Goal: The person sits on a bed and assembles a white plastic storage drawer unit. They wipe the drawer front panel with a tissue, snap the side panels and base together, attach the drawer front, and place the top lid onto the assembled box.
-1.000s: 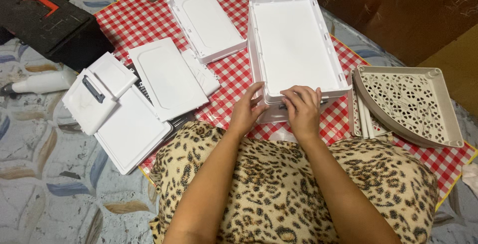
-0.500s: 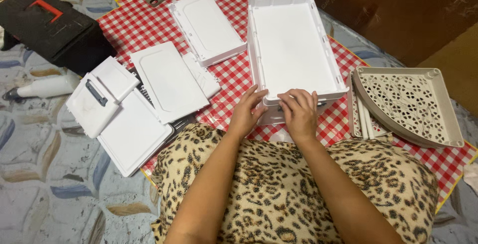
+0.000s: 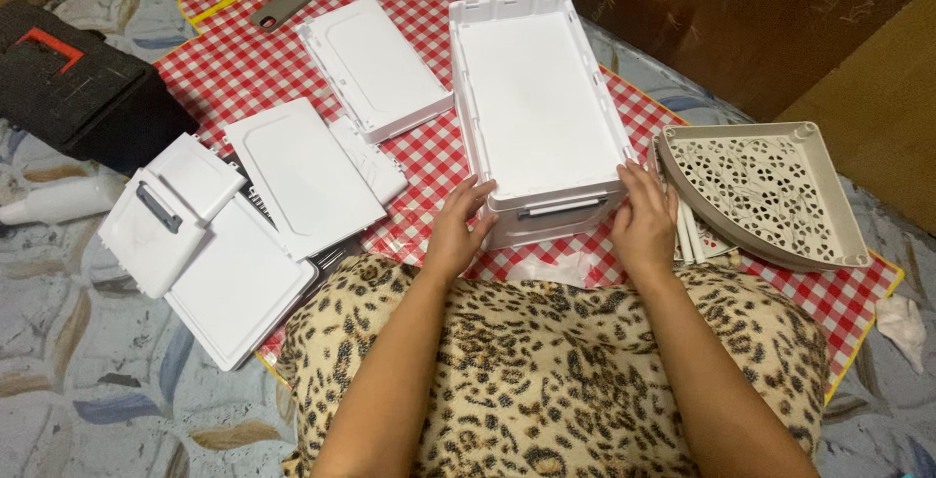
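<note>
1. A second ago I was keeping both my hands close together at the middle of the near end of the white drawer box (image 3: 541,98); now they are spreading apart to its two near corners.
2. My left hand (image 3: 458,229) is resting open against the box's near left corner, fingers loosely curved on the wall, thumb toward the front.
3. My right hand (image 3: 643,220) is lying open on the near right corner, fingers spread flat along the side wall.
4. Neither hand is closing fully around anything; both are only pressing on the box.
5. The box is sitting upright on the red checked cloth (image 3: 234,69) on the floor, just in front of my lap, its grey handle slot facing me.
6. A beige corner shelf (image 3: 770,195) is lying just to its right; white flat panels (image 3: 302,176) are lying to its left, and a black toolbox (image 3: 78,88) is sitting beyond them.
</note>
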